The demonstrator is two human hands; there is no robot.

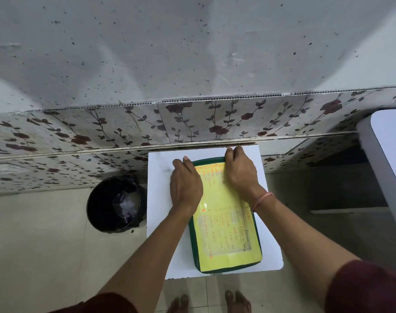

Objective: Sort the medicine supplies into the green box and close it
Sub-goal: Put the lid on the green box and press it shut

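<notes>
The green box (pixel 258 242) lies flat on a small white table (pixel 160 168), its lid down and covered by a yellow printed label (pixel 224 233). My left hand (pixel 185 185) rests palm down on the box's far left corner, fingers curled over its edge. My right hand (pixel 240 172) presses on the far right corner, with fingers bent over the far rim. No medicine supplies are visible; the box's inside is hidden.
A black bin with a dark liner (pixel 116 204) stands on the floor left of the table. A flower-patterned tiled wall (pixel 192 123) runs right behind it. A white surface (pixel 386 159) juts in at the right. My bare feet (pixel 210 301) show below.
</notes>
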